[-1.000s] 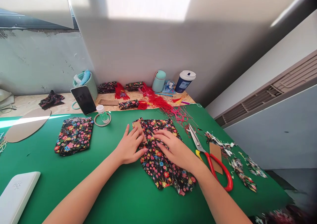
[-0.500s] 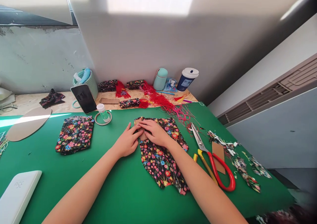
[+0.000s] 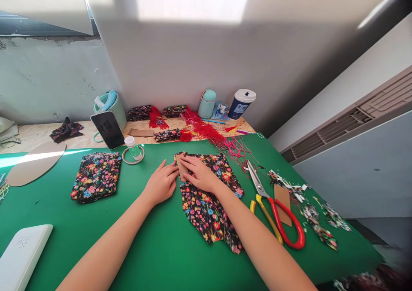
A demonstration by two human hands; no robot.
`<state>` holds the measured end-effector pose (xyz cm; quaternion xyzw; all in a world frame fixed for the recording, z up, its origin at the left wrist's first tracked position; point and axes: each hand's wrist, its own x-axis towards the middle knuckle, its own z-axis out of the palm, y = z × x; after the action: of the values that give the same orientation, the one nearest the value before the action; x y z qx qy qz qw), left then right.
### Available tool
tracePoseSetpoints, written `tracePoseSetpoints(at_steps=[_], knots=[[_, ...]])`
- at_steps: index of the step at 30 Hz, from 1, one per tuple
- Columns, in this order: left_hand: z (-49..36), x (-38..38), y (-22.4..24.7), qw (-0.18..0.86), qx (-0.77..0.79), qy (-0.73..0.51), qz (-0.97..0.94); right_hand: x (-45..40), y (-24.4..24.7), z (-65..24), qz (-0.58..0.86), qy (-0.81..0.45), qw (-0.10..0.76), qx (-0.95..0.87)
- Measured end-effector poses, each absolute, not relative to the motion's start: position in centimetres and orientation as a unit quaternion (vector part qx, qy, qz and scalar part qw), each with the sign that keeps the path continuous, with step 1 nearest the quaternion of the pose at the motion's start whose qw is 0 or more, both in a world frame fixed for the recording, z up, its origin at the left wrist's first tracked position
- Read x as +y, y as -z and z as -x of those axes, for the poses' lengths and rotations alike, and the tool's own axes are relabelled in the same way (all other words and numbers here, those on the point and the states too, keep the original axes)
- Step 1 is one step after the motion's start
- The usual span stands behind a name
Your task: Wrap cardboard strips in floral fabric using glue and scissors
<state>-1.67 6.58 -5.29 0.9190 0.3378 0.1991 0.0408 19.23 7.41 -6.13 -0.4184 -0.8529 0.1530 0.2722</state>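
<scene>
— Your right hand (image 3: 203,177) in the head view is part open, palm down, its fingertips on the cardboard strip (image 3: 182,171). It rests there without a clenched grip.

— And your left hand (image 3: 161,183)?

— That one is loosely curved, with its fingertips at the left edge of the floral cloth (image 3: 210,218). You may have the edge pinched, but I cannot tell from here.

— What has just changed?

— Half a second ago your fingers met over the strip. Now your left fingers have drawn back to its left side, so more of the cardboard shows, while your right fingers remain on it. I'd judge that your right hand steadies the strip and your left minds the cloth's edge.

— Where are the pieces lying?

— Your strip lies on the upper left part of the cloth, close to the edge, and the cloth is spread on the green table (image 3: 161,252). Red-handled scissors (image 3: 256,179) lie to your right, by another piece of cardboard (image 3: 283,192). A folded floral bundle (image 3: 96,177) sits to your left, well apart from both hands.
</scene>
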Motion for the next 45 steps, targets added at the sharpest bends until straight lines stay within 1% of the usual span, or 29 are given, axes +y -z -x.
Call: tracePoseSetpoints(at_steps=[9,39,45], knots=[[1.57,6.6,4.6,0.006,0.325,-0.161,-0.932,7.26,6.07,-19.21,0.432,-0.16,0.26,-0.849],[1.56,6.41,4.41,0.007,0.347,-0.162,-0.924,7.43,6.51,-19.07,0.465,-0.132,0.24,-0.842],[2.05,6.12,4.23,0.035,0.269,-0.173,-0.947,7.31,6.51,-19.05,0.462,-0.122,0.241,-0.845]])
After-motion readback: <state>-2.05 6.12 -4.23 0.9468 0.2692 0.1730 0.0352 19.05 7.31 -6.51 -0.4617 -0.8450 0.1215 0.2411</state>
